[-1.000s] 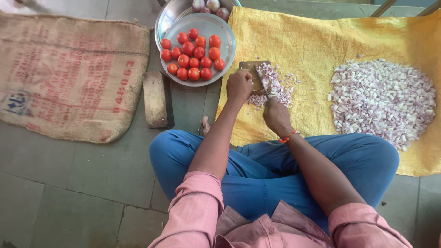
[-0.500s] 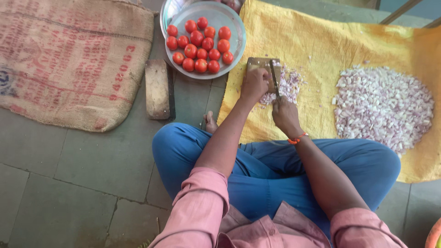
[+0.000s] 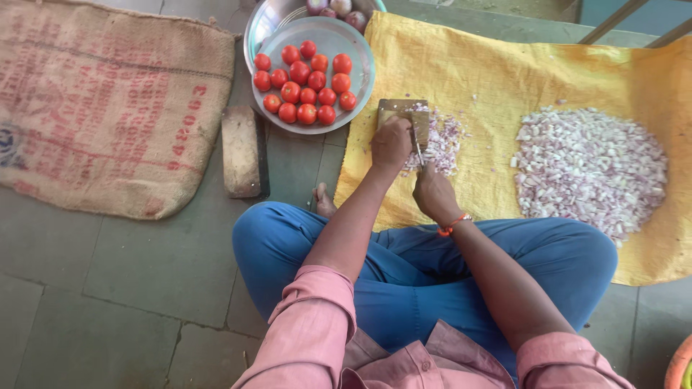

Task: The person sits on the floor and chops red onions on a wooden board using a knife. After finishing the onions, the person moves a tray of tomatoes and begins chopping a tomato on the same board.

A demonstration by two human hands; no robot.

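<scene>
Wooden board (image 3: 395, 109) under left hand (image 3: 391, 142), pressing chopped onion (image 3: 441, 140); right hand (image 3: 431, 191) grips knife (image 3: 418, 153).

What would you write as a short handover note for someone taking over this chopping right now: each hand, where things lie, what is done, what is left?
Left hand presses down on the small wooden board. Right hand grips the knife, blade at the board.
Freshly cut onion bits lie beside the board on the yellow cloth.
Done: a large heap of chopped onion to the right.
Left: whole onions in the top bowl; the plate of tomatoes is uncut.
</scene>
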